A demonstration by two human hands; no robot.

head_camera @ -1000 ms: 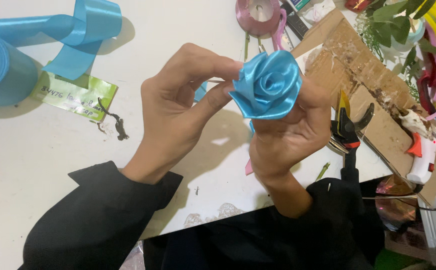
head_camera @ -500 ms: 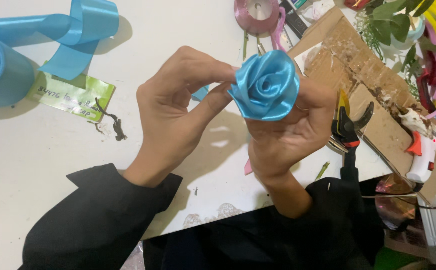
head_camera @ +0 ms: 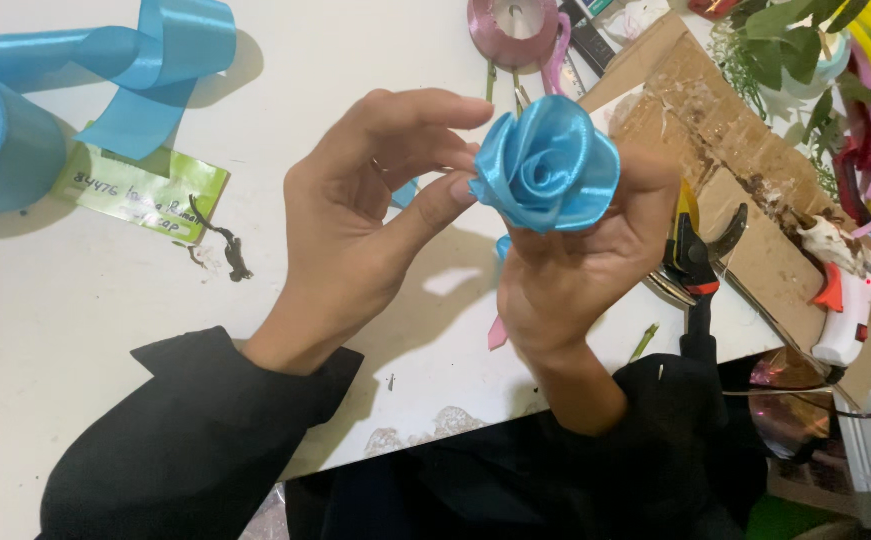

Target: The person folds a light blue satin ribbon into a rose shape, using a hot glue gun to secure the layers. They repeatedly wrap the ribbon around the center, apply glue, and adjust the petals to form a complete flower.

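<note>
At the far left a blue ribbon roll [head_camera: 1, 140] sits on the white table [head_camera: 76, 330], its loose end looping up beside a green label [head_camera: 141, 192]. The left hand [head_camera: 356, 235] is raised over the table with fingers curled and a little apart; its thumb tip and bent fingertips touch the left edge of the rose [head_camera: 548, 165]. The rose, a blue satin ribbon bloom, stands upright above the right hand [head_camera: 571, 285], well clear of the table. The right fingers [head_camera: 646, 200] close around its base from below and behind, pressing it against the palm; the thumb is hidden behind the petals. Further right, pliers [head_camera: 696, 260] lie on cardboard [head_camera: 736, 170], and a glue gun [head_camera: 846, 300] lies near the table's edge.
</note>
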